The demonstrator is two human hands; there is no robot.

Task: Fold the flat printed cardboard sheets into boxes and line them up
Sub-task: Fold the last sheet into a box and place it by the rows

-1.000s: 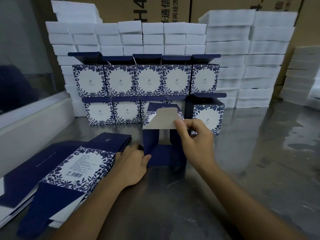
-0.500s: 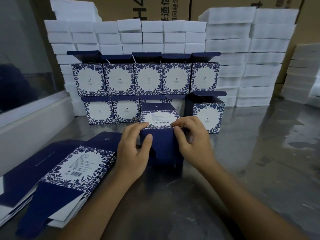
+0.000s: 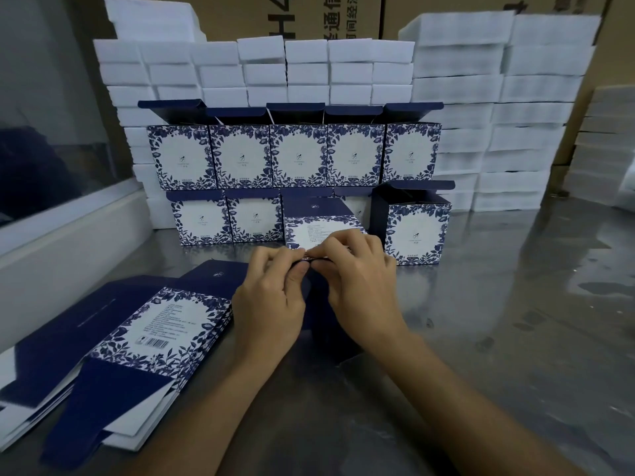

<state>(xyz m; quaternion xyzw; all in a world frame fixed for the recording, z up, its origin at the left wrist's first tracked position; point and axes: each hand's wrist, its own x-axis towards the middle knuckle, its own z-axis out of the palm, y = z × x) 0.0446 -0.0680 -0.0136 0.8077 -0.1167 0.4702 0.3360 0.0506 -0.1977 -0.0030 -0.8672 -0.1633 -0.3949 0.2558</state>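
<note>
A blue-and-white floral box (image 3: 318, 225) lies on its side at the table's middle, its printed label panel facing up. My left hand (image 3: 271, 297) and my right hand (image 3: 357, 286) meet at its near top edge, fingers and thumbs pinching a flap there. The hands hide the box's near end. A pile of flat printed sheets (image 3: 151, 324) lies to the left of my left hand. Behind stand folded boxes in two rows: an upper row (image 3: 299, 156) and a lower row (image 3: 226, 218), with one more open-topped box (image 3: 415, 231) at the lower row's right end.
Stacks of white foam blocks (image 3: 481, 97) rise behind and right of the boxes, in front of brown cartons (image 3: 275, 12). A white ledge below a window (image 3: 68, 221) runs along the left. The metal tabletop (image 3: 515, 321) stretches right and toward me.
The box's flap was up a second ago with my left hand low at its base. The box has since been tipped label-side up, and both hands came together on its near top edge.
</note>
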